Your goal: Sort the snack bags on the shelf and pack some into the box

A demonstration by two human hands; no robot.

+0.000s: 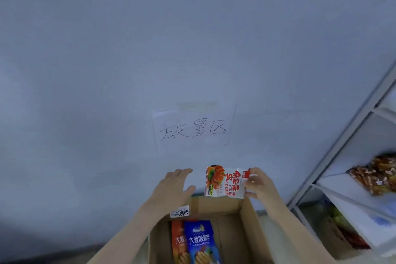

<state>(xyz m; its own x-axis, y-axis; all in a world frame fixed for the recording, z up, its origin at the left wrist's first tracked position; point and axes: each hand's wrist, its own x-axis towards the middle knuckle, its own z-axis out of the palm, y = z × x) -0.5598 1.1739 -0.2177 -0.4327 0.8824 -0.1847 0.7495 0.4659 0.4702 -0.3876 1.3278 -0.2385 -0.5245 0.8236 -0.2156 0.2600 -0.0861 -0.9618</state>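
Pinching red-white snack bag point(225, 181) with right hand point(260, 183) above box point(249, 221); left hand point(173, 186) at 9 o'clock, fingers straight; 2 bags point(198, 242) inside.

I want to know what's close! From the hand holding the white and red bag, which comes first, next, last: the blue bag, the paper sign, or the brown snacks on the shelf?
From the right hand:
1. Blue bag, down-left in the box.
2. Paper sign, above on the wall.
3. Brown snacks, far right on the shelf.

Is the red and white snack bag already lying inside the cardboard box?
No, the right hand holds the red and white snack bag in the air above the far edge of the cardboard box.
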